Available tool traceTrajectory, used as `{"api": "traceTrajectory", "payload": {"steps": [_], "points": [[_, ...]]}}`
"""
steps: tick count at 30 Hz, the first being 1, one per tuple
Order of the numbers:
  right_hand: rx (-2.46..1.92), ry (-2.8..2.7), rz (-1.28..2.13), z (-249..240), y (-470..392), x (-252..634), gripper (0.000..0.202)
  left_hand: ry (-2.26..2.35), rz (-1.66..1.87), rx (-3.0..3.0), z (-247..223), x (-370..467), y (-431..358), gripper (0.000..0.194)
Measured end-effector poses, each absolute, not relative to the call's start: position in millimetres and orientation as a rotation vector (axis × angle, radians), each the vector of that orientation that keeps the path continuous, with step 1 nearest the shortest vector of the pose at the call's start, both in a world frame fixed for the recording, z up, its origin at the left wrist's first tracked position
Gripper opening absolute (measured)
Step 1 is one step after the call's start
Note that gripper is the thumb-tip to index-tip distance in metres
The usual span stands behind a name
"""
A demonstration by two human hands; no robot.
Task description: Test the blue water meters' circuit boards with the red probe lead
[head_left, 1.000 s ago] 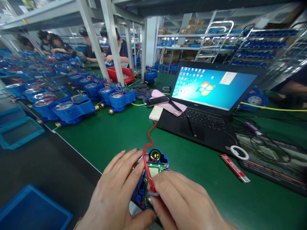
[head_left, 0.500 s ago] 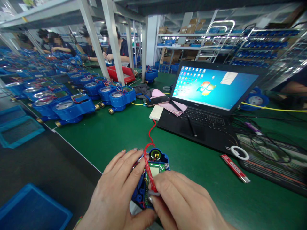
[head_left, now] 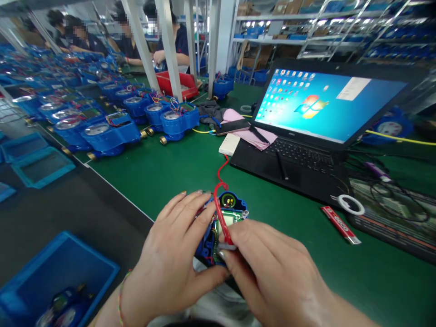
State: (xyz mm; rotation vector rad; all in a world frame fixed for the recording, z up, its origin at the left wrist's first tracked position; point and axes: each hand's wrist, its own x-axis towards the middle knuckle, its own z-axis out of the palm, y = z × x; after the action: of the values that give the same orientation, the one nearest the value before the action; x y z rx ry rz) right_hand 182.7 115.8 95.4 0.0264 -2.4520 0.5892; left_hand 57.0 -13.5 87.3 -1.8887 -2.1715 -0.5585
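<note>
A blue meter housing (head_left: 205, 249) with an open top lies near the front edge of the green table. Inside it show a green circuit board with a pale display (head_left: 227, 220), thin wires and a round part with gold contacts (head_left: 229, 200). My left hand (head_left: 179, 247) lies along the housing's left side, fingers over its edge and thumb at the near end, holding it. Between the thumb and fingers of my right hand (head_left: 272, 261) is the grey connector (head_left: 227, 246) of a red cable (head_left: 221, 213), held against the board. My fingers hide the contact point.
A laptop (head_left: 252, 156) stands behind, with a pen, phone and pink paper. To the right lie a red-and-white packet (head_left: 340, 225) and a white ring (head_left: 350, 205). Several blue meters (head_left: 112, 136) line the left. A blue bin (head_left: 102, 268) sits lower left. People work beyond the posts.
The head view has tilted down and shifted a little left, showing a meter in the lower-left bin. Both hands keep the same hold on the housing and connector.
</note>
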Motion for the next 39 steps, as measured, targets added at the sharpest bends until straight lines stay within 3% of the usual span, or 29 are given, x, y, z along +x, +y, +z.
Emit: {"api": "traceTrajectory", "payload": {"steps": [9, 39], "points": [[-0.076, -2.551, 0.957, 103.5, 125.6, 184.7, 0.011, -2.252, -0.584, -1.895, 87.8, 59.3, -16.1, 0.071], [-0.006, -2.542, 0.731, 101.4, 124.3, 182.1, 0.012, -2.254, -0.587, -1.894, 89.8, 58.2, -13.6, 0.069]]}}
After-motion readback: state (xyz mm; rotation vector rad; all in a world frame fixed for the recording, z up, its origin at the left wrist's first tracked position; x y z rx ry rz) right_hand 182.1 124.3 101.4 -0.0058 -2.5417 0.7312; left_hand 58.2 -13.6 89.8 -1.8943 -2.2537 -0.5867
